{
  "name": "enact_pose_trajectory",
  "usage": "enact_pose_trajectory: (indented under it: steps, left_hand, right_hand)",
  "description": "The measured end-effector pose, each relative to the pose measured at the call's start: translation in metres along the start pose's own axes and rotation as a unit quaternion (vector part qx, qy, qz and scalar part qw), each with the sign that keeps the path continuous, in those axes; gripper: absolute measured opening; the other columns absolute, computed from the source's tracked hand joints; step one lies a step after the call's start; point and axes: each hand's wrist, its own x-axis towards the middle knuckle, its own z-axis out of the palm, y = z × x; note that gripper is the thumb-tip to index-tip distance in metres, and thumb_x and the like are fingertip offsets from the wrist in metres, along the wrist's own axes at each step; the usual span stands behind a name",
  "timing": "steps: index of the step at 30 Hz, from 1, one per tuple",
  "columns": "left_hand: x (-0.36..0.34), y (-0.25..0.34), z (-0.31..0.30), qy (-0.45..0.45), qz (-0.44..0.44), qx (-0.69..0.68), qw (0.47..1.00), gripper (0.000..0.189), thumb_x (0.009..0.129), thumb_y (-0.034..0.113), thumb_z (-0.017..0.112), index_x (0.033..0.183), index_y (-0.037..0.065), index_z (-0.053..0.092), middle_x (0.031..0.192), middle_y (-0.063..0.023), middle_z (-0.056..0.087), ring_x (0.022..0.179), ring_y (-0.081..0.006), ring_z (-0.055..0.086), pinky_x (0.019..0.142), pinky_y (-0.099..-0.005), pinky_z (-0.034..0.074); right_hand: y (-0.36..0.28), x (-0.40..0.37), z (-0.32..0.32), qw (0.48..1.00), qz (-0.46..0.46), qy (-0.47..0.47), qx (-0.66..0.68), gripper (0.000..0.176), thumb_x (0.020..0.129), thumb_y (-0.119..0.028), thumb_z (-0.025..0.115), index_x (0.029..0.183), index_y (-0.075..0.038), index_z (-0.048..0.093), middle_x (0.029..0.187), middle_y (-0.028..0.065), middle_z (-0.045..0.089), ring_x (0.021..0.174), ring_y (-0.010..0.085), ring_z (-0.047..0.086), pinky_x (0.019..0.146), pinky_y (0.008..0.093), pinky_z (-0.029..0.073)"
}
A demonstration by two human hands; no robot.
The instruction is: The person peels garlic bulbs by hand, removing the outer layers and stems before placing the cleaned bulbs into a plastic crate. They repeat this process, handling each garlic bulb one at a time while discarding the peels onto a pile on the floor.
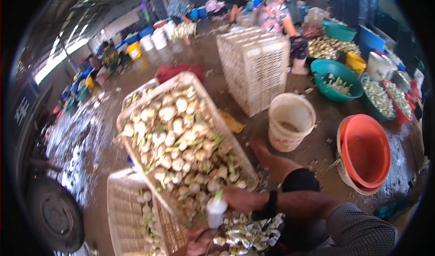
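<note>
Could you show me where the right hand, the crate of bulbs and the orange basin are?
Right hand (239,199): head view, on the back of the hand.
Crate of bulbs (204,98): head view, on its rim.
Orange basin (367,152): head view, on its bare inside.

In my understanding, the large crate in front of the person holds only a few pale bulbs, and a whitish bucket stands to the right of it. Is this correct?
Not quite. The head view shows the large crate holding a great many pale bulbs, not only a few. The whitish bucket does stand to the right of it.
</note>
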Motion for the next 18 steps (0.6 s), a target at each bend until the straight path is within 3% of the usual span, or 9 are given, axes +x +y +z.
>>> enact_pose_trajectory:
  steps: [2, 3, 6, 10, 12, 13, 14, 16, 18]
  left_hand:
    - [-0.006, 0.034, 0.02, 0.037, -0.173, 0.036, 0.984, 0.028, 0.087, 0.001, 0.057, 0.113, -0.008, 0.06, 0.115, -0.0149, 0.057, 0.102, -0.0216, 0.059, 0.08, -0.0336, 0.052]
    - [-0.004, 0.031, 0.017, -0.013, -0.199, 0.067, 0.978, 0.025, 0.087, 0.004, 0.061, 0.109, -0.007, 0.062, 0.11, -0.0114, 0.061, 0.1, -0.0187, 0.059, 0.084, -0.0307, 0.049]
    - [0.013, 0.025, 0.008, -0.251, -0.072, 0.417, 0.871, 0.014, 0.087, 0.011, 0.067, 0.098, 0.002, 0.066, 0.081, -0.0102, 0.063, 0.071, -0.0186, 0.06, 0.063, -0.0319, 0.048]
    - [0.016, -0.001, 0.008, -0.16, 0.098, 0.53, 0.827, 0.013, 0.085, 0.009, 0.069, 0.095, 0.002, 0.065, 0.081, -0.0117, 0.064, 0.07, -0.0201, 0.062, 0.064, -0.0323, 0.05]
    - [0.015, -0.006, 0.007, 0.002, 0.089, 0.357, 0.93, 0.02, 0.082, 0.007, 0.071, 0.101, 0.002, 0.064, 0.085, -0.0112, 0.065, 0.071, -0.0216, 0.064, 0.066, -0.0323, 0.052]
    - [0.016, -0.009, -0.001, 0.023, 0.11, 0.372, 0.922, 0.03, 0.083, 0.004, 0.07, 0.111, 0.002, 0.061, 0.095, -0.0123, 0.066, 0.079, -0.0212, 0.066, 0.07, -0.0324, 0.054]
    - [0.016, -0.008, 0.002, 0.079, 0.034, 0.212, 0.973, 0.041, 0.085, 0.004, 0.069, 0.123, 0.005, 0.054, 0.109, -0.013, 0.064, 0.093, -0.0214, 0.065, 0.078, -0.0329, 0.054]
    - [0.015, -0.003, 0.011, 0.085, 0.049, -0.052, 0.994, 0.049, 0.084, 0.001, 0.069, 0.129, 0.007, 0.05, 0.119, -0.0133, 0.06, 0.108, -0.0231, 0.061, 0.086, -0.0353, 0.053]
    - [0.016, 0.0, 0.02, 0.093, 0.059, -0.035, 0.993, 0.053, 0.083, -0.001, 0.07, 0.131, 0.009, 0.048, 0.122, -0.0136, 0.059, 0.111, -0.0242, 0.059, 0.089, -0.0364, 0.052]
  right_hand:
    - [-0.039, 0.004, -0.006, 0.967, 0.118, 0.047, 0.222, 0.043, 0.101, -0.033, 0.031, 0.091, -0.003, 0.061, 0.065, 0.0033, 0.061, 0.046, 0.0119, 0.052, 0.047, 0.0272, 0.046]
    - [-0.045, 0.004, -0.016, 0.972, 0.105, 0.035, 0.207, 0.041, 0.101, -0.033, 0.034, 0.097, -0.004, 0.062, 0.072, 0.0055, 0.064, 0.051, 0.0117, 0.055, 0.048, 0.0266, 0.046]
    - [-0.015, 0.007, -0.021, 0.869, 0.071, 0.035, 0.489, 0.037, 0.099, -0.036, 0.047, 0.106, -0.003, 0.062, 0.089, 0.011, 0.067, 0.059, 0.014, 0.06, 0.049, 0.0266, 0.046]
    - [-0.027, 0.002, -0.019, 0.864, 0.118, 0.052, 0.487, 0.037, 0.096, -0.036, 0.054, 0.108, -0.002, 0.061, 0.094, 0.0104, 0.067, 0.067, 0.0135, 0.063, 0.052, 0.0256, 0.049]
    - [-0.041, 0.001, -0.022, 0.932, 0.127, 0.003, 0.34, 0.038, 0.099, -0.027, 0.049, 0.123, 0.002, 0.052, 0.1, 0.009, 0.066, 0.079, 0.0177, 0.067, 0.059, 0.029, 0.056]
    - [-0.052, -0.001, -0.021, 0.932, 0.132, 0.001, 0.337, 0.038, 0.097, -0.025, 0.053, 0.124, 0.001, 0.053, 0.102, 0.0077, 0.066, 0.078, 0.0143, 0.065, 0.059, 0.0267, 0.054]
    - [-0.045, 0.0, -0.018, 0.931, 0.133, -0.003, 0.341, 0.038, 0.097, -0.025, 0.053, 0.124, 0.001, 0.053, 0.102, 0.0077, 0.066, 0.078, 0.0143, 0.065, 0.059, 0.0267, 0.054]
    - [-0.024, 0.001, -0.011, 0.971, 0.099, -0.016, 0.217, 0.034, 0.094, -0.022, 0.059, 0.12, 0.0, 0.057, 0.102, 0.0061, 0.066, 0.078, 0.0121, 0.064, 0.058, 0.0231, 0.052]
    - [-0.037, 0.001, -0.003, 0.974, 0.125, -0.02, 0.185, 0.029, 0.092, -0.021, 0.063, 0.113, -0.001, 0.06, 0.094, 0.0042, 0.066, 0.072, 0.009, 0.062, 0.055, 0.0207, 0.049]
